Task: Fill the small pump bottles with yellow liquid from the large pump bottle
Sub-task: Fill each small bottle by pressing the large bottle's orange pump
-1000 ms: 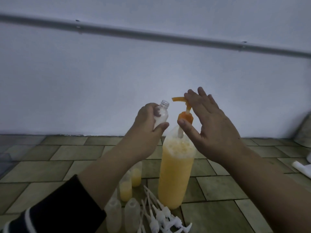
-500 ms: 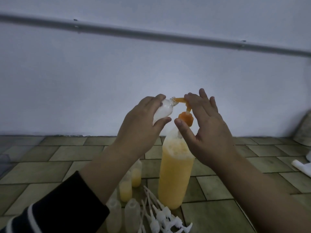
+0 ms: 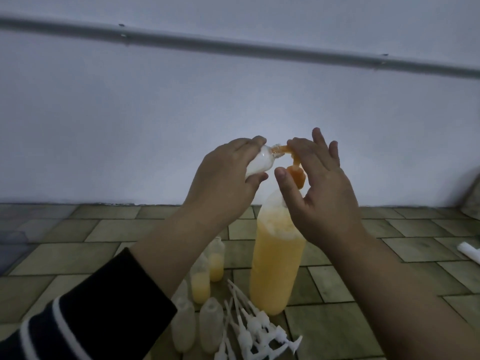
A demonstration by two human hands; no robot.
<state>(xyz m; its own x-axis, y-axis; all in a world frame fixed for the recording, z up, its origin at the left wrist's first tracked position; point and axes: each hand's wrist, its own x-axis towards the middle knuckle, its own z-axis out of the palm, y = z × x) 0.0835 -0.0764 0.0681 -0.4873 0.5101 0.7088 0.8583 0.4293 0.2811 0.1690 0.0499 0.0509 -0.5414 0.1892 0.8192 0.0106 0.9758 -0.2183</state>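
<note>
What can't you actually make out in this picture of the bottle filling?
All from the head view:
- How full the small bottle is: the left hand wraps most of it.
- Whether liquid is flowing: the orange pump spout meets the bottle mouth, too small to tell.
- The pump top: the right hand covers it.
- The white pump heads: their number is blurred and cut by the bottom edge.

Our left hand (image 3: pixel 223 175) is up in front of us, fingers and thumb curled round a small bottle (image 3: pixel 78 162) tipped on its side. Our left arm wears a dark sleeve with white stripes. Our right hand (image 3: pixel 322 193) is just beside it, fingers straight and spread, fingertips (image 3: pixel 298 146) resting on top of the orange pump (image 3: pixel 294 166). Our right arm is bare.
</note>
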